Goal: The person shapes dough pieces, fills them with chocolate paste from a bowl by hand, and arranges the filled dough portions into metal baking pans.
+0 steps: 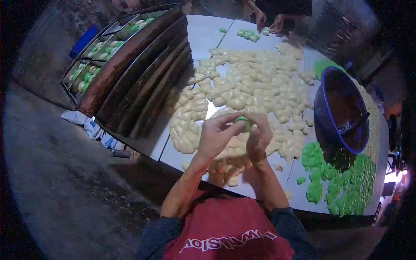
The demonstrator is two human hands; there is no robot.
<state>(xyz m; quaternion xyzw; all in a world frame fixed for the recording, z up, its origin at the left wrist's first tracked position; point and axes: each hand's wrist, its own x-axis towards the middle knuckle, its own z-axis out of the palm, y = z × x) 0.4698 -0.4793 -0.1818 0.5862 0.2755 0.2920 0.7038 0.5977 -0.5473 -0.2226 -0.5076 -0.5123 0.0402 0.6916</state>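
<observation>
A small piece of green dough [242, 119] is pinched between the fingers of my left hand [215, 138] and my right hand [259, 138], just above the table. The fingers of both hands are curled round it, and part of it is hidden behind them. Under and beyond my hands, many cream-coloured dough pieces [247, 78] lie close together, some touching. More green dough pieces [342, 184] cover the right front of the table, with one small green lump [301, 180] apart from them.
A large purple-rimmed basin [320, 104] with dark contents and a utensil stands at right. Stacked trays [147, 86] lean at left; the top one's compartments hold green and cream balls. Across the white table [199, 32], another person's hands [277, 21] touch green-and-cream pieces [248, 34].
</observation>
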